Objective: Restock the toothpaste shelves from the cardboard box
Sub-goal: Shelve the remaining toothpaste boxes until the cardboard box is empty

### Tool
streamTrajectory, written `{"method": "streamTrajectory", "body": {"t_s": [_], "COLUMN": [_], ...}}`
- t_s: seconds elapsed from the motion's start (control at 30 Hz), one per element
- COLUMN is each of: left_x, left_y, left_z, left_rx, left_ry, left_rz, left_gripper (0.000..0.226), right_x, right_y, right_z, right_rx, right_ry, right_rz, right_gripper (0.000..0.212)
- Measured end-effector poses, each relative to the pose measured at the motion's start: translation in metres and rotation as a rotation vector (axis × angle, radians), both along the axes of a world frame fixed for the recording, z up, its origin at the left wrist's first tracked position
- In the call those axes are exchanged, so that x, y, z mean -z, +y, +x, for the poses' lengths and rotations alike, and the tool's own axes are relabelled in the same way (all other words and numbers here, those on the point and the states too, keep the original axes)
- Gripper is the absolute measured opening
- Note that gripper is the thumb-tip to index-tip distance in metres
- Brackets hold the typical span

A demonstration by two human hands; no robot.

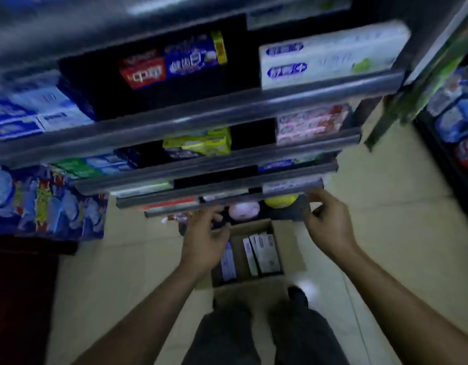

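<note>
Matt cardboard box [289, 246], glossy cartons [264, 252]

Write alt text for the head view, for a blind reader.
A person's left hand and right hand, both seemingly empty, reach toward the lowest of several partly stocked shelves, above an open cardboard box of toothpaste cartons on the floor. Dim, blurred picture.

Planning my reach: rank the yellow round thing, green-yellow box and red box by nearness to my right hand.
1. Yellow round thing, lowest, just left of the right hand.
2. Green-yellow box, midway up, farther left.
3. Red box, high up, farthest left.
</note>
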State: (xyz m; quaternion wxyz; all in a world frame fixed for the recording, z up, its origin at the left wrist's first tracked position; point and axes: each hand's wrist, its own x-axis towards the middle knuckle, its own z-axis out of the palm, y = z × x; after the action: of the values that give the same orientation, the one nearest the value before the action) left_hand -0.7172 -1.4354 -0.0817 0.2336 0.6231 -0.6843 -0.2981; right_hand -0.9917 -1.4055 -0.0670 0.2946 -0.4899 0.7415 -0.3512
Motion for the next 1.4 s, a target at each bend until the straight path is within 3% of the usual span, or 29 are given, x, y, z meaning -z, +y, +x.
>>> {"method": "streamTrajectory", "body": {"t_s": [0.17, 0.3, 0.4, 0.5, 0.63, 0.77, 0.87, 1.0, 1.1, 1.13, 1.2, 1.27, 1.33, 1.4], "left_x": [0.132, 0.254, 0.352, 0.445, 0.57, 0.662, 0.707, 0.726, 0.739, 0.742, 0.748, 0.752, 0.756, 0.76], "left_y": [0.061, 0.078, 0.069, 0.061, 0.048, 0.029, 0.028, 0.037, 0.026, 0.023, 0.022, 0.02, 0.013, 0.01], "left_z": [0.05, 0.067, 0.065, 0.057, 0.05, 0.04, 0.03, 0.013, 0.005, 0.002, 0.007, 0.012, 0.01, 0.009], "left_rx": [-0.024, -0.106, -0.078, -0.053, -0.087, -0.372, -0.511, -0.622, -0.733, -0.716, -0.736, -0.765, -0.742, -0.834], "left_ry": [-0.109, -0.258, -0.358, -0.392, -0.444, -0.434, -0.454, -0.421, -0.582, -0.581, -0.567, -0.91, -0.955, -0.869], "left_rz": [0.413, 0.719, 0.818, 0.858, 0.908, 0.93, 0.961, 0.752, 0.635, 0.667, 0.628, 0.317, 0.298, 0.284], "left_gripper": [0.034, 0.043, 0.022, 0.024, 0.049, 0.079, 0.083, 0.045, 0.096, 0.097, 0.083, 0.056, 0.02, 0.007], "right_x": [0.138, 0.254, 0.336, 0.404, 0.476, 0.517, 0.535, 0.545, 0.547, 0.547, 0.548, 0.55, 0.552, 0.554], "right_y": [0.04, 0.064, 0.071, 0.073, 0.07, 0.069, 0.072, 0.079, 0.08, 0.08, 0.078, 0.075, 0.072, 0.07], "right_z": [0.069, 0.11, 0.121, 0.126, 0.136, 0.141, 0.136, 0.127, 0.125, 0.124, 0.123, 0.124, 0.125, 0.125], "right_rx": [-0.034, 0.001, 0.069, 0.0, 0.003, 0.05, 0.051, 0.045, 0.041, 0.046, 0.055, 0.053, 0.047, 0.04], "right_ry": [-0.189, -0.275, -0.282, -0.221, -0.212, -0.335, -0.365, -0.351, -0.356, -0.364, -0.378, -0.388, -0.389, -0.377], "right_rz": [0.396, 0.584, 0.67, 0.701, 0.642, 0.594, 0.556, 0.575, 0.589, 0.592, 0.598, 0.603, 0.607, 0.614], "right_gripper": [0.032, 0.03, 0.028, 0.027, 0.023, 0.025, 0.024, 0.024, 0.024, 0.024, 0.024, 0.025, 0.025, 0.025]}}
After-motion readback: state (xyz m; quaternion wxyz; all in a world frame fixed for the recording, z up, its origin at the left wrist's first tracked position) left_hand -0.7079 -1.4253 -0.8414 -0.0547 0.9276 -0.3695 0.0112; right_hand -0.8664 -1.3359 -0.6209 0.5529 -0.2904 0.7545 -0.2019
